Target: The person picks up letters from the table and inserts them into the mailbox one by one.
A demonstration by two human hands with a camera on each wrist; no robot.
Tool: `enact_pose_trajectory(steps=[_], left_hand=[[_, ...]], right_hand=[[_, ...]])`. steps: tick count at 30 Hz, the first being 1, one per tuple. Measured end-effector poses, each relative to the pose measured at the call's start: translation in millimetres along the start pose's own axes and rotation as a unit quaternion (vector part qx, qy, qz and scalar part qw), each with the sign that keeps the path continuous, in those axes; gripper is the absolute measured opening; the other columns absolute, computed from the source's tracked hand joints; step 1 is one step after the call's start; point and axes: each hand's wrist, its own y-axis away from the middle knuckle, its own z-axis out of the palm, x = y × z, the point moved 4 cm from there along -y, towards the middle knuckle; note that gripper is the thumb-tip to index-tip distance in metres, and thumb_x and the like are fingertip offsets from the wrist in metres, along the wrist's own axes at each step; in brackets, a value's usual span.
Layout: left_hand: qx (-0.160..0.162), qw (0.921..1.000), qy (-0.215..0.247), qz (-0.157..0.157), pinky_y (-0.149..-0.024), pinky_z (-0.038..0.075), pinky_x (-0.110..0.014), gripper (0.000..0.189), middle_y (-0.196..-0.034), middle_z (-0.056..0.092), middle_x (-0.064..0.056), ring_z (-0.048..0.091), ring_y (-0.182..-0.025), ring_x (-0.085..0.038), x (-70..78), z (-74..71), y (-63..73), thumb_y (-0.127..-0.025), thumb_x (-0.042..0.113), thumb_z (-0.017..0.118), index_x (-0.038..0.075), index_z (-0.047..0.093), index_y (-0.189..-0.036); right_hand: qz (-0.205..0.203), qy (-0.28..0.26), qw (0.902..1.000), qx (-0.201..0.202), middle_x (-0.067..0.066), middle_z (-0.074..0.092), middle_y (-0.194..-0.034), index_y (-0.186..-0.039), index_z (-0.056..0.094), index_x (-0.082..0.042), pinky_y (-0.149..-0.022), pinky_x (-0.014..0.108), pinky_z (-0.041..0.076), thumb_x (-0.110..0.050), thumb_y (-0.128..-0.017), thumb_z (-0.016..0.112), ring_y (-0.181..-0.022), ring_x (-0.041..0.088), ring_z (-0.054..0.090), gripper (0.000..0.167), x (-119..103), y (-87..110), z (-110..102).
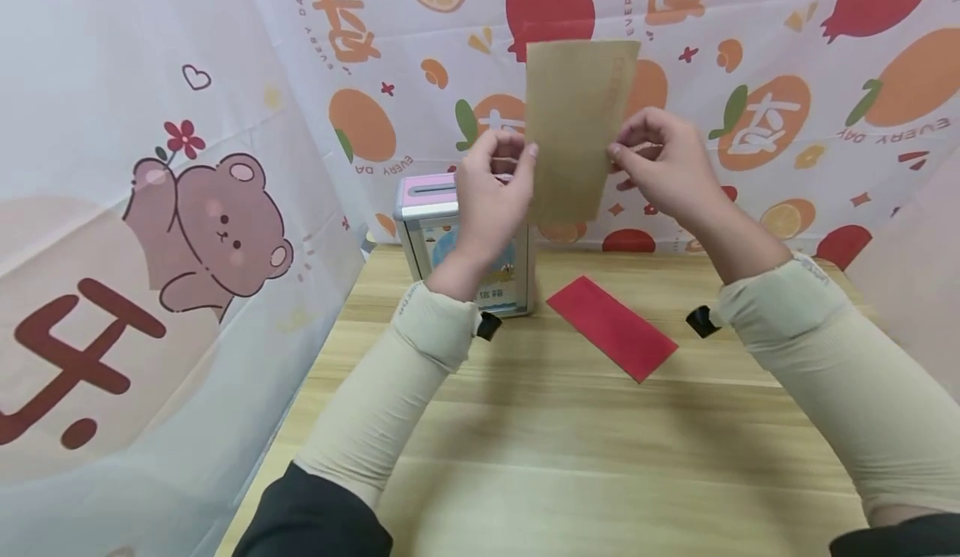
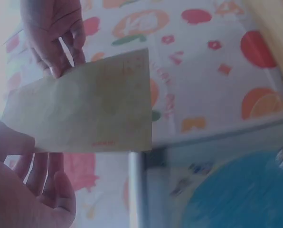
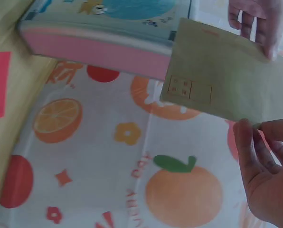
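A brown paper envelope (image 1: 573, 123) is held upright in the air in front of the patterned backdrop. My left hand (image 1: 495, 194) pinches its left edge, thumb toward me, and my right hand (image 1: 663, 161) pinches the right edge. Small red printed boxes show on the envelope's other face (image 3: 203, 71) in the right wrist view. Behind my left hand stands a silver-framed box (image 1: 416, 236) with a pink top and a slot in it, partly hidden by that hand and forearm. A red envelope (image 1: 611, 328) lies flat and slanted on the table, below the brown one.
The wooden table (image 1: 600, 457) runs up to a fruit-print cloth (image 1: 420, 48) at the back. On the left hangs a cloth with a bear picture (image 1: 225, 232). Black pieces (image 1: 489, 325) stick out from the wrists of both sleeves.
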Motion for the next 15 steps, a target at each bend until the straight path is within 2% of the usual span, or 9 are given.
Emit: enact_pose_trajectory(steps=[8,11,15], left_hand=[[0.035,0.9990,-0.028,0.004,-0.077,0.055,-0.024,0.019,-0.100,0.071,-0.009,0.067,-0.083,-0.017,22.8,-42.1,-26.2,-0.108,0.015,0.061,-0.002,0.069,-0.111],[0.045,0.9981,-0.037,-0.019,-0.079,0.053,-0.024,0.018,-0.096,0.064,-0.003,0.065,-0.087,-0.016,22.1,-55.8,-30.6,-0.110,0.014,0.057,-0.001,0.067,-0.109],[0.048,0.9967,-0.048,-0.044,-0.083,0.052,-0.025,0.018,-0.096,0.060,-0.001,0.065,-0.092,-0.018,15.4,-68.6,-31.0,-0.111,0.012,0.052,0.000,0.066,-0.110]], right_hand=[[-0.022,-0.081,0.9963,-0.018,0.008,0.071,-0.101,-0.104,0.062,-0.008,-0.074,0.028,0.065,-0.008,-0.102,0.067,-0.090,0.020,0.077,0.006,-41,-33.5,37],[-0.030,-0.097,0.9946,-0.022,0.010,0.071,-0.101,-0.102,0.062,-0.007,-0.077,0.029,0.065,-0.006,-0.102,0.067,-0.089,0.019,0.078,0.005,-49,-41.2,51],[-0.036,-0.106,0.9932,-0.032,0.008,0.072,-0.097,-0.098,0.062,-0.005,-0.079,0.029,0.065,-0.002,-0.100,0.067,-0.086,0.018,0.078,0.006,-50,-45.7,66]])
